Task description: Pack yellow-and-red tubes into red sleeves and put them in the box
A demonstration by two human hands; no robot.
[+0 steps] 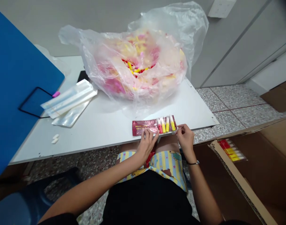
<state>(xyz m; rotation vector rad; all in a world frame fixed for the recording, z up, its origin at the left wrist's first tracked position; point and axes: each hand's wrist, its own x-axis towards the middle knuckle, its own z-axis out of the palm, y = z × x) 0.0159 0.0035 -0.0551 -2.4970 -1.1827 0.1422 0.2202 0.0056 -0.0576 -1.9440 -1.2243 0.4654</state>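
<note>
A flat clear plastic packet with a dark red printed card lies along the table's front edge. Several small red and yellow tubes with white caps sit side by side in its right part. My left hand rests its spread fingertips on the packet's lower middle, pressing it against the table. With thumb and fingers pinched together, my right hand has hold of the packet's right end. Behind the packet stands a large translucent plastic bag, loosely filled with pink, red and yellow pieces showing through its opening.
A stack of clear plastic sleeves lies left on the white table, near two small white pieces. A blue panel rises at far left. An open cardboard box at right holds a filled packet. A blue stool stands lower left.
</note>
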